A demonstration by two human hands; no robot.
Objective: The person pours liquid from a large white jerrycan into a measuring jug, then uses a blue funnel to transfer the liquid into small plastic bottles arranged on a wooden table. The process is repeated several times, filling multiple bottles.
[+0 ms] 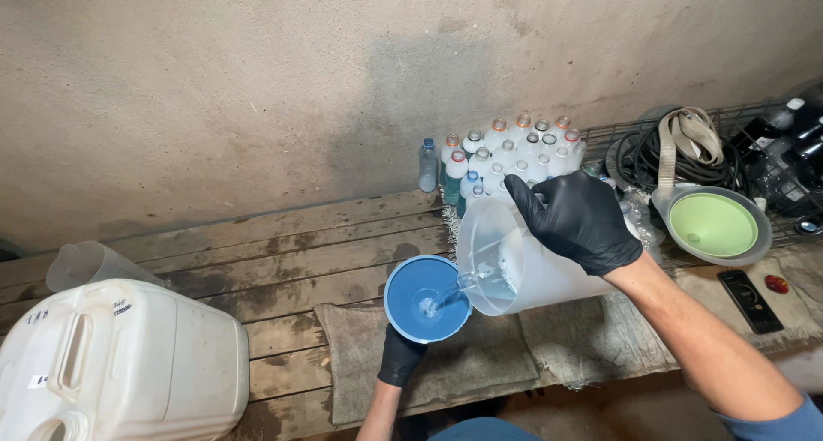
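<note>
White canister (120, 364); right hand (579, 218) tips jug (506, 265) over blue funnel (426, 298).

Dim, warm, even illumination; no visible source. Darker patch on wall (411, 124) at 12 o'clock, soft-edged. Faint sheen on black glove of right hand (576, 220) and on wet rim of translucent jug (506, 265). Mild wide-angle bowing of bench planks (283, 252) toward 9 and 3 o'clock. Sharp centre; slight softness at 7 o'clock on white canister (120, 364).
</note>
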